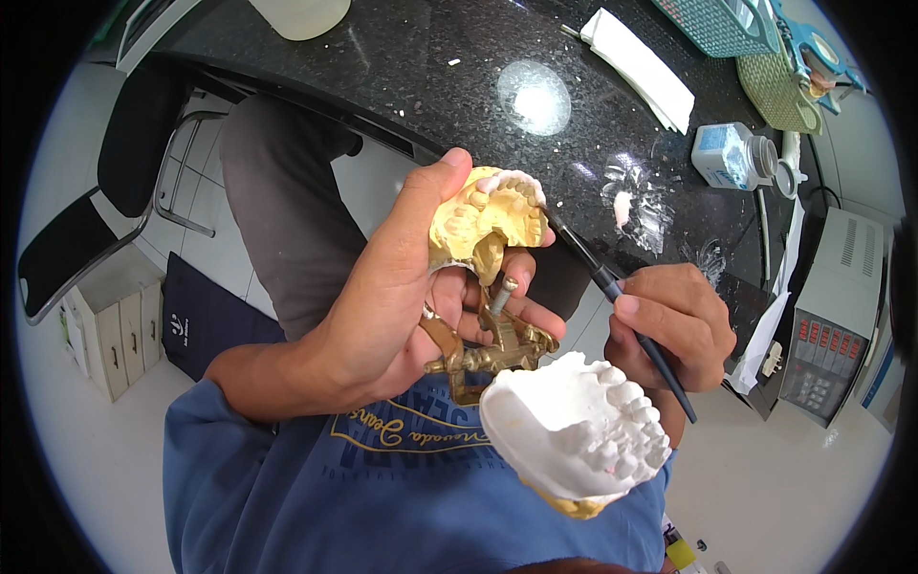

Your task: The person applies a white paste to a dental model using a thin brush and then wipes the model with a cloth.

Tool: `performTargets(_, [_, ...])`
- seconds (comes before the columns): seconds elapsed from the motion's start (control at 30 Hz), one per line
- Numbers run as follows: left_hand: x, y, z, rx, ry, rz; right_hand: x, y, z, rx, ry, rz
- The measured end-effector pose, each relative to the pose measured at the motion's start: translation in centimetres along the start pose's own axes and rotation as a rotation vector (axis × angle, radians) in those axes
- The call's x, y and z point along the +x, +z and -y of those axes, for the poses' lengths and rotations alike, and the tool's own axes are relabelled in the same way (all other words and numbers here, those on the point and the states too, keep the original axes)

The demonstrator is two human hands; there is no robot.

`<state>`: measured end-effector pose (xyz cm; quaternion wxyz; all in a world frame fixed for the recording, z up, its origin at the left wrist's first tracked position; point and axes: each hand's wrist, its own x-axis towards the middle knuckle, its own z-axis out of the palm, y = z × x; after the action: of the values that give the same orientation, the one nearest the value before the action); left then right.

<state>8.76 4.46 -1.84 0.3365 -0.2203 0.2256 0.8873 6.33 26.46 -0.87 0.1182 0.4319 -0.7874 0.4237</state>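
Observation:
My left hand grips a brass dental articulator, its thumb along the edge of the yellow plaster dental model mounted on it. Pale pinkish-white material covers part of that model's tooth row. The articulator hangs open, and a white plaster dental cast on a yellow base sits on its other arm, nearer my chest. My right hand pinches a slim dark-handled brush. The brush's tip meets or almost meets the right end of the pale material; contact is hard to tell.
On the black speckled counter lie a folded white paper towel and a smear of white powder with a pinkish dab. An open powder bottle stands at the right, near baskets. A grey control box is beyond. A black chair stands left.

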Motion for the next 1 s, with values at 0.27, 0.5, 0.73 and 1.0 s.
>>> performTargets(0.27, [0.0, 0.0, -0.1, 0.019, -0.010, -0.002, -1.9, -0.5, 0.2, 0.082, 0.115, -0.228])
performTargets(0.5, [0.3, -0.1, 0.3, -0.152, -0.001, 0.103, -2.9, -1.3, 0.9, 0.148, 0.511, -0.539])
performTargets(0.73, [1.1, -1.2, 1.3, -0.156, 0.048, 0.226, -2.8, -0.8, 0.8, 0.118, 0.620, -0.530])
performTargets(1.0, [1.2, -1.4, 1.7, -0.175, 0.087, 0.266, -2.9, -0.5, 0.7, 0.107, 0.612, -0.527])
